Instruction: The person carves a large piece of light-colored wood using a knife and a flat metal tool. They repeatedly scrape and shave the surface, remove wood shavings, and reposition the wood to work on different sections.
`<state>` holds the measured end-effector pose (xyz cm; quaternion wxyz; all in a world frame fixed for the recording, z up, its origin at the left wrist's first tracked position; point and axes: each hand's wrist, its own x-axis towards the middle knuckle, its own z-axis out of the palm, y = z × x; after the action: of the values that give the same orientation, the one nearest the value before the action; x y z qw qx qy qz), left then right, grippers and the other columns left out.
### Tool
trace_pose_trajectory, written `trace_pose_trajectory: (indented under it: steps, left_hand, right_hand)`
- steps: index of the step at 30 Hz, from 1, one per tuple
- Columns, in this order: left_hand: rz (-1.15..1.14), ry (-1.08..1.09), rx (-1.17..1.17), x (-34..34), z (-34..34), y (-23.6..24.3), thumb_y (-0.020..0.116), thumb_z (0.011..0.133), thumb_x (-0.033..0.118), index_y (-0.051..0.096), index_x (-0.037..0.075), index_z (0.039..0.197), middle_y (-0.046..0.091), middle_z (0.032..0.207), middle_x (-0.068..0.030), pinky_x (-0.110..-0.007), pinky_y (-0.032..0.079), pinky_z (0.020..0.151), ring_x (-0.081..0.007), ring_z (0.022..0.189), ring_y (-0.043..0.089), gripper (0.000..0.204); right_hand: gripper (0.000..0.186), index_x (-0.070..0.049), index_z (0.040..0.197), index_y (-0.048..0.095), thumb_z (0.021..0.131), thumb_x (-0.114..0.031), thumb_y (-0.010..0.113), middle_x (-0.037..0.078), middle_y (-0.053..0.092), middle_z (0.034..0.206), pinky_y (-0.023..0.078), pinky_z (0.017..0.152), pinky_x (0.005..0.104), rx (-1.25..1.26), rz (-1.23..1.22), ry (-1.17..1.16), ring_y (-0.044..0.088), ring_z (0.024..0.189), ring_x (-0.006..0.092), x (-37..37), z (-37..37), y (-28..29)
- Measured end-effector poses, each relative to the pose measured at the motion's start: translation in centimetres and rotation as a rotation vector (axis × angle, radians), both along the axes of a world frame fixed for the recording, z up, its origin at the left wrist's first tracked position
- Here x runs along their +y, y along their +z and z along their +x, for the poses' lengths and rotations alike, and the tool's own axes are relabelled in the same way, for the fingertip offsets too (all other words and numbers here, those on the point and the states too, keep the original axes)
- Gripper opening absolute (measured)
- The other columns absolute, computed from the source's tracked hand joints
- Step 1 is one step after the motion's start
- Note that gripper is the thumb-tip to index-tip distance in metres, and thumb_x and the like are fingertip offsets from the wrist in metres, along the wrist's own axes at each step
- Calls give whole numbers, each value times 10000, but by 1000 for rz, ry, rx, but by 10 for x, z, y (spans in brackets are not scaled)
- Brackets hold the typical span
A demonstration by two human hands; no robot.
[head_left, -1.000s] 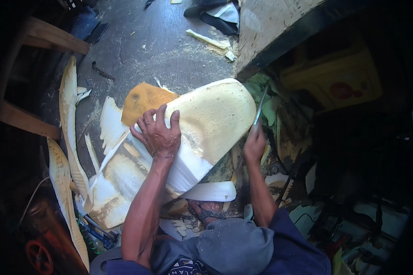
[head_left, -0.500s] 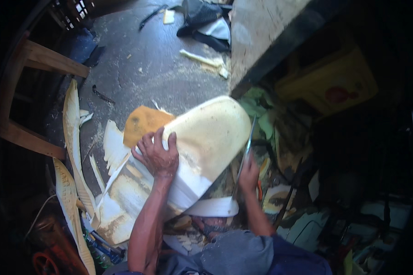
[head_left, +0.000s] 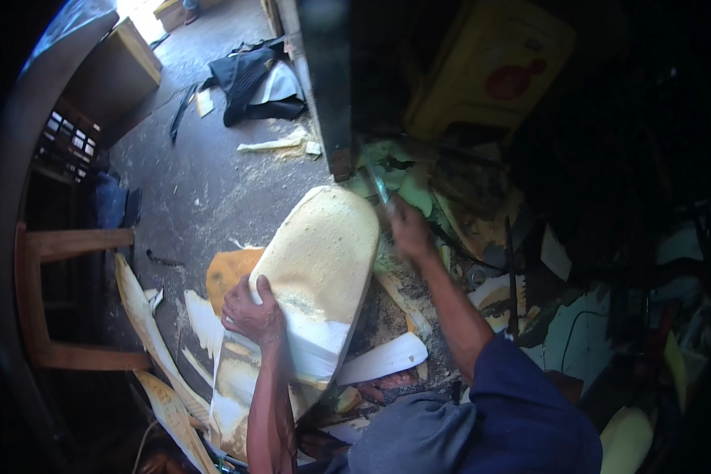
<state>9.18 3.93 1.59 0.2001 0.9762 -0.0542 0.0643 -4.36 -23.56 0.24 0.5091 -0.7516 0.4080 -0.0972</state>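
Observation:
A long cream and white foam block [head_left: 316, 253], shaped like a seat cushion with a rounded far end, lies slanted in front of me. My left hand [head_left: 254, 312] grips its left edge, thumb on top and fingers along the side. Beyond the block's right side, my right hand [head_left: 411, 227] is closed around a knife, slightly blurred. Its long, thin knife blade [head_left: 377, 180] points up and away, apart from the foam. Under the block's left side shows an orange-brown piece of sheet [head_left: 227, 272]. A white foam offcut [head_left: 383, 359] sits by the block's near right side.
Long foam strips [head_left: 154, 328] lie to the left beside a wooden frame [head_left: 87, 355]. Black and white cloth [head_left: 253, 85] and foam scraps [head_left: 280, 145] are on the dark floor [head_left: 189, 189] further off. A wooden post [head_left: 324, 87] and a yellow container [head_left: 490, 71] stand at the back right.
My right hand has swung the knife forward, from beside the foam's right edge to beyond its far end. My left hand still holds the block's left side. The view has turned rightward.

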Motion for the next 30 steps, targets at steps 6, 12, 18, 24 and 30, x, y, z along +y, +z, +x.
trace_pose_trajectory:
  steps: [6,12,18,24,30]
  left_hand:
    - [11,61,15,-5,-2,0,640,982,452,710,131,1253,616,1229,-107,-529,250,1157,-299,1262,506,426]
    - [42,46,-3,-5,-1,-3,627,981,461,721,133,1242,633,1201,-112,-538,258,1150,-319,1225,523,430]
    - [50,56,-28,-4,-1,-2,652,963,467,721,122,1240,642,1182,-105,-530,293,1121,-314,1201,538,449]
    - [52,27,-29,-5,0,-3,637,971,464,730,131,1220,647,1163,-103,-536,308,1099,-319,1200,543,426]
    - [25,27,-35,-2,-2,-4,632,974,460,727,136,1237,635,1186,-111,-548,294,1113,-319,1213,536,429]
  right_hand:
    - [397,-43,1425,593,1035,-97,539,274,702,1167,554,896,445,-170,-255,-109,702,1086,392,74,-48,-14]
    - [435,8,1432,568,1005,-79,563,260,686,1251,556,891,477,-188,-501,-154,692,1053,452,110,-32,-29]
    - [427,-13,1442,572,1020,-65,534,236,669,1328,549,969,451,-137,-127,-338,681,1165,429,98,-13,-14]
    - [428,-26,1428,589,1004,-52,548,249,670,1310,520,1013,451,-137,-259,-291,657,1196,426,150,-37,-44]
    - [438,-9,1459,562,1023,-50,535,249,659,1345,506,1039,410,-188,-209,-374,655,1231,381,150,-19,-39]
